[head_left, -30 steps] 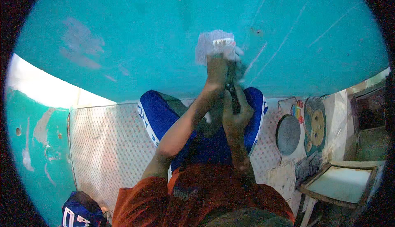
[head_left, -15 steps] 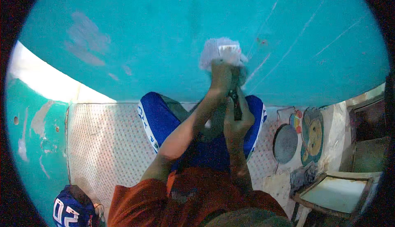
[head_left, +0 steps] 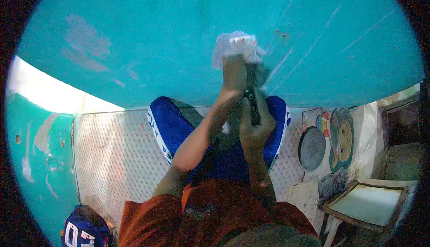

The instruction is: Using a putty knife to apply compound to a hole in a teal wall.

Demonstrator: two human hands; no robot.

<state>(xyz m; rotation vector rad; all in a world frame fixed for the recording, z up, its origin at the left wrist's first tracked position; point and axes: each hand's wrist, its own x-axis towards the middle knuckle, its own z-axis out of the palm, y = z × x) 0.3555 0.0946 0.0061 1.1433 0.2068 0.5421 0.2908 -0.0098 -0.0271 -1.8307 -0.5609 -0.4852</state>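
Note:
A black-handled tool reaches from my lap area up to a turquoise wall, where its head, hard to make out, meets a whitish scuffed patch. My left hand is closed round the upper part of the tool, close against that patch, hiding much of it. Lower down, my right hand grips the black handle. Both bent knees in blue trousers flank the hands.
I sit on a dotted pale mat. A blue bag-like bundle lies at lower left. At right are a round grey disc, a painted animal cutout and a wooden-framed stool or table.
The view dipped and came back slightly, shifting the wall and surroundings in the picture. Both hands keep their grip on the tool, with only slight movement against the wall.

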